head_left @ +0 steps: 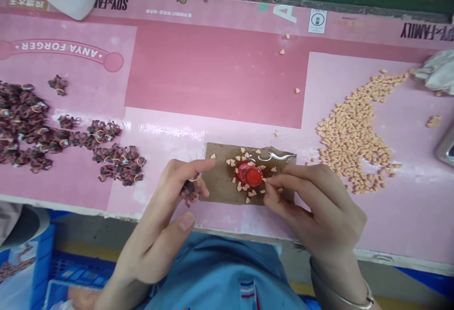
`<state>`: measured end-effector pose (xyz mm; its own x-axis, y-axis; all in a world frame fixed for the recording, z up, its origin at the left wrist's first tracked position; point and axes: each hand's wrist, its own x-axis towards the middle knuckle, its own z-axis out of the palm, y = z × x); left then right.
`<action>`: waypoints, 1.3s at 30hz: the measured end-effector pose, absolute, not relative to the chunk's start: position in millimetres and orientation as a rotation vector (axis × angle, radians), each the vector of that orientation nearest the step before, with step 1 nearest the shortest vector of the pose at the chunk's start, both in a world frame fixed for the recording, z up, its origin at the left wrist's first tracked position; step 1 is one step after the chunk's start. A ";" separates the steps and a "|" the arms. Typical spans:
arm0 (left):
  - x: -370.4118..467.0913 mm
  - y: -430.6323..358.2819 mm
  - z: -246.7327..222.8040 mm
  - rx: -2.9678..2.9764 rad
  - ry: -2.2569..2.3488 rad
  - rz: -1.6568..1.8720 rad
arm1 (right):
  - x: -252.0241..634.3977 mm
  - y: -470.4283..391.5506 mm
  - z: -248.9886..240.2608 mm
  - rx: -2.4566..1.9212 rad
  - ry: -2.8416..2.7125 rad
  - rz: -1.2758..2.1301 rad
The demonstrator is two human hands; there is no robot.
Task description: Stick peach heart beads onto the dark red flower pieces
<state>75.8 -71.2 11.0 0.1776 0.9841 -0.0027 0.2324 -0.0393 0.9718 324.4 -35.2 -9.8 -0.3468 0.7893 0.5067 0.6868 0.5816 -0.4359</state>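
Note:
My left hand (166,220) is curled around a small dark purple-brown figure (190,191). Its thumb stands away from the fingers, and the index finger reaches over the left end of a brown card (220,177). A round red dish or cap (254,176) sits on the card, in a patch of shiny wet liquid. Tiny beige pieces (251,193) lie scattered around the red dish. With thumb and index finger, my right hand (315,206) pinches one small beige piece (264,180) at the dish's right edge.
Many dark figures (24,125) are heaped at the left. A large pile of beige pieces (354,135) lies at the right, with a white crumpled bag (438,71) behind it. Blue crates (46,262) stand below the pink table's (220,87) front edge.

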 end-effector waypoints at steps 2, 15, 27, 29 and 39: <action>76.4 -74.3 10.2 1.492 1.279 0.909 | 323.4 -36.8 -5.7 -1.169 -2.099 0.214; 96.3 -55.0 9.0 1.783 0.937 0.723 | 308.0 -55.9 34.3 -1.087 -2.139 0.656; 97.9 -53.2 8.5 1.677 0.762 0.737 | 305.8 -54.8 25.6 -0.955 -2.139 0.799; 97.2 -54.5 8.8 1.645 0.803 0.712 | 307.1 -59.5 22.7 -0.960 -2.147 0.783; 95.1 -43.7 17.7 1.890 0.990 0.569 | 311.7 -75.5 10.6 -1.069 -2.222 0.564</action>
